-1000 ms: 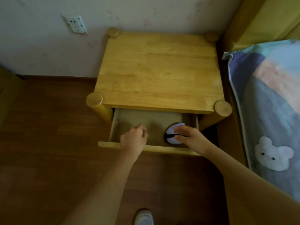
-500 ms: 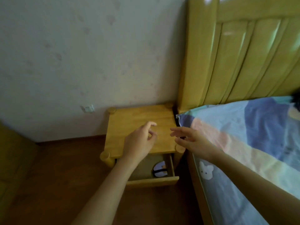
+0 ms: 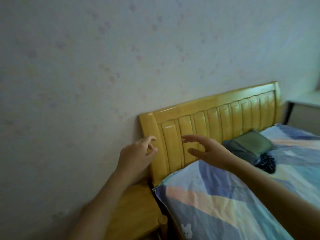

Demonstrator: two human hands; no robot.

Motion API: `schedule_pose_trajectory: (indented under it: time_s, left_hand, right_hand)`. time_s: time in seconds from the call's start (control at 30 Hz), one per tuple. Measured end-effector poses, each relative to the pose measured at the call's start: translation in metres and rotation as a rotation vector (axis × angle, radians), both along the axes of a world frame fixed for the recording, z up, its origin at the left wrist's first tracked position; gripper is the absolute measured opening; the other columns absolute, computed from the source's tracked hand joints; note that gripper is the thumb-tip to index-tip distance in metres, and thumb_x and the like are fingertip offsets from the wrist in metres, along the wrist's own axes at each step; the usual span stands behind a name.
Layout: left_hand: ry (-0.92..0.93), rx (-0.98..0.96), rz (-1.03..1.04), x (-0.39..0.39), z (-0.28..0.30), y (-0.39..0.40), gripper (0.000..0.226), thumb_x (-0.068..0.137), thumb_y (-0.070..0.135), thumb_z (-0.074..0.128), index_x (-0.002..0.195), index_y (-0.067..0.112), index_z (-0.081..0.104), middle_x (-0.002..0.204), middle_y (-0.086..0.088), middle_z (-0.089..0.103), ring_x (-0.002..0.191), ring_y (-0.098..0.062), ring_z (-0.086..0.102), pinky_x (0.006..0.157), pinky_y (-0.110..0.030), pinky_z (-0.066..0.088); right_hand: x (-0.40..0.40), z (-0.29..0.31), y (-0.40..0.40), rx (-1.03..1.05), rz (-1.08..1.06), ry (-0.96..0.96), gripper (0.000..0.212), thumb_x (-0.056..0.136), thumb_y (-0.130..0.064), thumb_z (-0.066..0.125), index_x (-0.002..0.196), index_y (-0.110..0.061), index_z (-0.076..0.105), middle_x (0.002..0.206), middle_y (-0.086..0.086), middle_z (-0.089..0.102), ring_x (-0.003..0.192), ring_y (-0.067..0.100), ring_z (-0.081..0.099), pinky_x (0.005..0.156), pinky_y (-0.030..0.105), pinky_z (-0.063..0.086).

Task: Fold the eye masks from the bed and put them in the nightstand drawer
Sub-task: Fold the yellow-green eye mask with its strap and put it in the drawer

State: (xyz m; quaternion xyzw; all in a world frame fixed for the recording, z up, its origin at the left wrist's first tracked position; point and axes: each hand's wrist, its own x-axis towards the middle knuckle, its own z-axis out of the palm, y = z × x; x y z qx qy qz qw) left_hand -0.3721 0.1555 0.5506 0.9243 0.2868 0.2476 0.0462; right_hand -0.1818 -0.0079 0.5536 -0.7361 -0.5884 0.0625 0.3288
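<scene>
1. Two bare hands are raised in the middle of the frame, in front of a yellow wooden headboard [image 3: 216,118] that runs from the centre toward the upper right.
2. The left hand [image 3: 136,156] sits left of centre, its back toward the camera, fingers loosely curled and holding nothing.
3. The right hand [image 3: 207,151] is just right of centre, palm turned inward, fingers and thumb spread apart and empty. The two hands do not touch.
4. A dark blue patterned item, likely an eye mask [image 3: 265,161], lies on the bed at the right of the frame, well apart from both hands. It is too blurred to confirm.
5. Just above it, against the headboard, rests a folded grey-green pillow [image 3: 249,144].
6. The bed sheet [image 3: 216,205] fills the lower right, in blocks of blue, peach and pale teal, with a small white bear figure near the bottom edge.
7. The wooden top of the nightstand [image 3: 136,213] shows at the bottom centre, beside the bed; its drawer is out of view.
8. A pale wall [image 3: 86,66] with faint pink marks fills the upper and left parts of the frame.
</scene>
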Motion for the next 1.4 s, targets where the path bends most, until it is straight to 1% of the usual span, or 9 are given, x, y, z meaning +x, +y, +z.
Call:
schedule_pose_trajectory:
  time_s: [0.1, 0.23, 0.33, 0.5, 0.6, 0.73, 0.93, 1.03, 1.4]
  left_hand:
    - [-0.006, 0.056, -0.122, 0.004, 0.036, -0.021, 0.034, 0.093, 0.045, 0.048, 0.127, 0.038, 0.048, 0.103, 0.016, 0.064, 0.094, -0.013, 0.064, 0.078, -0.030, 0.049]
    - [-0.009, 0.142, -0.314, 0.016, 0.061, -0.055, 0.032, 0.092, 0.048, 0.046, 0.124, 0.039, 0.047, 0.102, 0.017, 0.064, 0.092, -0.010, 0.065, 0.077, -0.031, 0.051]
    - [0.014, 0.203, -0.465, 0.032, 0.069, -0.094, 0.033, 0.091, 0.049, 0.047, 0.123, 0.040, 0.047, 0.102, 0.018, 0.064, 0.091, -0.009, 0.065, 0.074, -0.030, 0.050]
    - [0.107, 0.237, -0.682, 0.053, 0.070, -0.177, 0.036, 0.090, 0.050, 0.049, 0.124, 0.039, 0.047, 0.102, 0.018, 0.065, 0.087, -0.008, 0.065, 0.068, -0.027, 0.050]
    - [0.084, 0.253, -0.855, 0.064, 0.071, -0.254, 0.035, 0.088, 0.053, 0.050, 0.121, 0.041, 0.050, 0.101, 0.017, 0.066, 0.085, -0.008, 0.065, 0.065, -0.028, 0.050]
    - [0.051, 0.316, -1.053, 0.057, 0.081, -0.366, 0.037, 0.089, 0.052, 0.053, 0.124, 0.041, 0.050, 0.102, 0.021, 0.066, 0.085, -0.002, 0.064, 0.054, -0.019, 0.036]
    - [-0.006, 0.301, -1.300, 0.025, 0.066, -0.537, 0.039, 0.089, 0.053, 0.053, 0.125, 0.039, 0.049, 0.104, 0.019, 0.066, 0.088, -0.005, 0.066, 0.064, -0.025, 0.045]
    - [-0.007, 0.261, -1.378, 0.000, 0.045, -0.620, 0.038, 0.089, 0.052, 0.053, 0.125, 0.040, 0.047, 0.105, 0.019, 0.066, 0.088, -0.006, 0.066, 0.072, -0.029, 0.052]
    - [0.116, 0.279, -1.543, -0.047, -0.015, -0.872, 0.043, 0.090, 0.054, 0.051, 0.129, 0.038, 0.047, 0.111, 0.017, 0.066, 0.093, -0.008, 0.065, 0.062, -0.024, 0.039]
  right_hand:
    - [-0.014, 0.033, -0.049, 0.043, -0.152, -0.072, 0.046, 0.090, -0.029, 0.060, 0.133, -0.035, 0.046, 0.125, -0.016, 0.058, 0.117, 0.003, 0.051, 0.098, 0.032, 0.043]
    - [-0.041, 0.051, -0.117, 0.076, -0.386, -0.168, 0.046, 0.089, -0.029, 0.061, 0.131, -0.037, 0.048, 0.123, -0.020, 0.055, 0.109, 0.004, 0.055, 0.093, 0.023, 0.043]
    - [-0.064, 0.055, -0.180, 0.041, -0.514, -0.218, 0.046, 0.089, -0.028, 0.061, 0.132, -0.035, 0.048, 0.132, -0.011, 0.056, 0.117, 0.012, 0.055, 0.100, 0.033, 0.044]
    - [-0.108, 0.053, -0.292, -0.079, -0.724, -0.306, 0.049, 0.089, -0.030, 0.061, 0.136, -0.032, 0.045, 0.135, -0.005, 0.055, 0.123, 0.012, 0.050, 0.103, 0.036, 0.043]
    - [-0.151, 0.058, -0.375, -0.069, -0.914, -0.298, 0.049, 0.090, -0.029, 0.060, 0.136, -0.031, 0.044, 0.135, -0.006, 0.055, 0.120, 0.011, 0.053, 0.099, 0.033, 0.045]
    - [-0.208, 0.061, -0.477, -0.061, -1.106, -0.296, 0.051, 0.089, -0.029, 0.061, 0.137, -0.031, 0.043, 0.133, -0.004, 0.056, 0.115, 0.014, 0.056, 0.094, 0.037, 0.050]
    - [-0.312, 0.048, -0.636, -0.101, -1.327, -0.242, 0.051, 0.089, -0.032, 0.061, 0.137, -0.033, 0.043, 0.136, -0.007, 0.054, 0.119, 0.011, 0.054, 0.099, 0.031, 0.046]
    - [-0.362, 0.040, -0.711, -0.166, -1.416, -0.214, 0.052, 0.088, -0.033, 0.062, 0.136, -0.036, 0.043, 0.138, -0.006, 0.053, 0.118, 0.011, 0.054, 0.096, 0.028, 0.046]
    - [-0.459, 0.000, -0.921, -0.128, -1.596, -0.071, 0.052, 0.088, -0.024, 0.062, 0.138, -0.025, 0.045, 0.134, -0.005, 0.056, 0.119, 0.012, 0.054, 0.100, 0.032, 0.045]
